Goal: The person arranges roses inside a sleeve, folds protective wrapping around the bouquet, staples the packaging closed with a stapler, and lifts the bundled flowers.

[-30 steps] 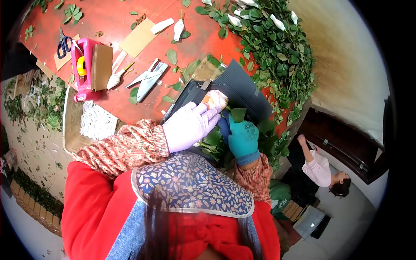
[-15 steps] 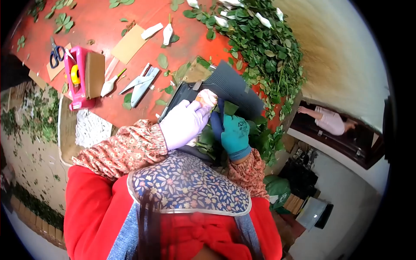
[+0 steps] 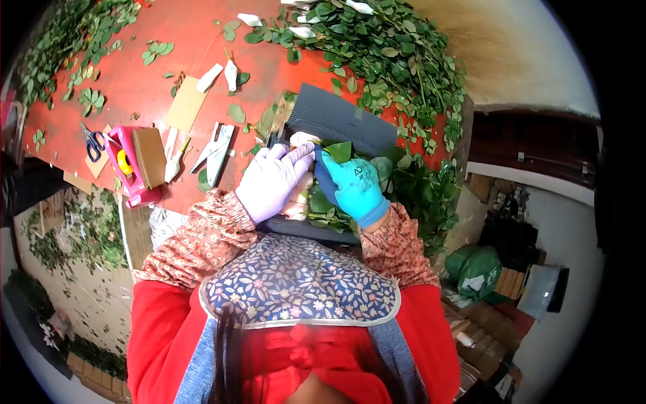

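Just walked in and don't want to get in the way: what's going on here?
A person is handling a pale pink flower and leaves beside a dark ribbed sheet. Their left hand, gloved in lavender, has its fingers at the bloom; their right hand, gloved in teal, is among the leaves. On the red table, a stapler lies to the left and leafy stems are heaped to the right.

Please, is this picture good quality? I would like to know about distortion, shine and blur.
Head view: strong wide-lens distortion, with black corners and curved outlines; head view: a faint pale sheen on the red table; head view, bottom: the dark hair looks soft, while the left hand and right hand look clearer.
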